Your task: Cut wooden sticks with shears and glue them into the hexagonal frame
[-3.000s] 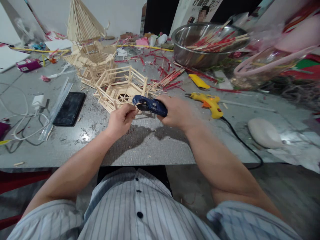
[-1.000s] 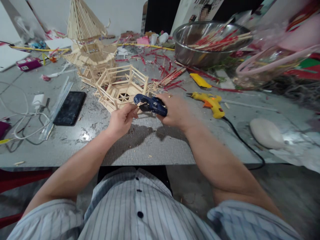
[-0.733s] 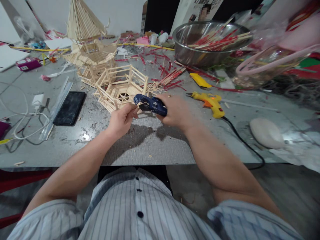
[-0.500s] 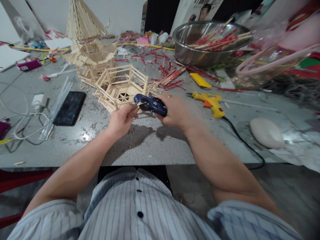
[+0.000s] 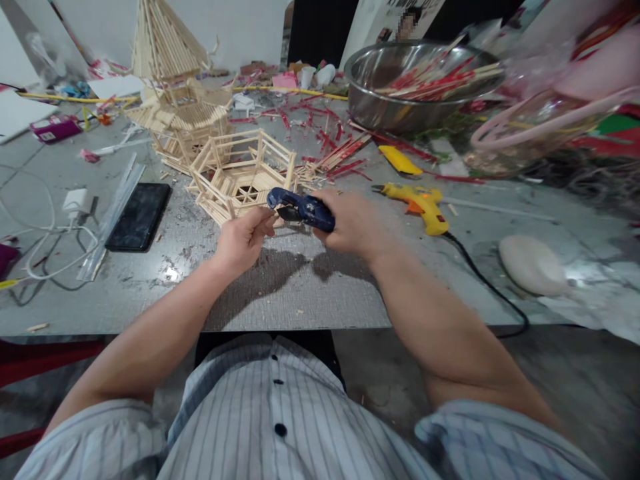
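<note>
As the right hand (image 5: 350, 223) wraps around the handles of a dark blue cutter (image 5: 305, 211), the left hand (image 5: 244, 237) sits just beside its cutting end, thumb and fingers pressed together; whatever lies between those fingertips is too small to make out. The cutter's jaws face the left hand and stand apart. Just beyond the left hand, a hexagonal frame of thin wooden sticks (image 5: 261, 183) rests on the grey desk (image 5: 300, 313); farther back rises a stick pagoda (image 5: 173, 112) with a pointed roof. To the left of the left hand lies a black smartphone (image 5: 139, 217) and, farther out, a white charger (image 5: 77, 203). Near the right hand, on its right, lies a yellow glue gun (image 5: 420, 205), its black cord running to the near edge. Well beyond that hand, a steel basin (image 5: 375, 112) holds red and pale sticks (image 5: 440, 85), with red strips (image 5: 327, 141) scattered to its left.
</note>
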`<action>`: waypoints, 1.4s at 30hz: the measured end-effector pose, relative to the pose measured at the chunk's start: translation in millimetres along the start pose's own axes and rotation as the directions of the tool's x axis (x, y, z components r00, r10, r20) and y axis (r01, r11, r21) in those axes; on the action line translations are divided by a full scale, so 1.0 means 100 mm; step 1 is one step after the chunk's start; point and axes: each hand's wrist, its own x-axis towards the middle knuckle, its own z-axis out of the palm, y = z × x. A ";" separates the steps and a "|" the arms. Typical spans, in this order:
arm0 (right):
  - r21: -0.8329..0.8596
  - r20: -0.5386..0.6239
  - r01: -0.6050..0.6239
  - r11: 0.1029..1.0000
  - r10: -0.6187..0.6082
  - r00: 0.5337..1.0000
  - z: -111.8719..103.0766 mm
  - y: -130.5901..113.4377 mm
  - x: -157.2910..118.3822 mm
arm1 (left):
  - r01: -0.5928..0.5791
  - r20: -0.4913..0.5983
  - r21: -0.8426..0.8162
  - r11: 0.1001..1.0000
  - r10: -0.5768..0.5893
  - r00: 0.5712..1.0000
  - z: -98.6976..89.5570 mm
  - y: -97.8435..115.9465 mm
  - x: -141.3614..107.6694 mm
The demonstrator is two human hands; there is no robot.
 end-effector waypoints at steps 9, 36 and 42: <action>-0.045 0.013 -0.032 0.998 0.033 0.999 -0.05 -0.02 -0.02 | -0.068 -0.022 0.020 0.998 0.068 0.997 0.00 0.01 0.00; -0.015 -0.120 -0.508 0.861 0.503 0.856 0.32 0.45 0.14 | -0.009 -0.088 0.173 0.985 0.025 0.996 -0.15 0.21 0.08; -0.075 -0.097 -0.565 0.821 0.558 0.824 0.36 0.53 0.14 | 0.047 -0.013 0.194 0.980 -0.046 0.999 -0.51 0.18 0.49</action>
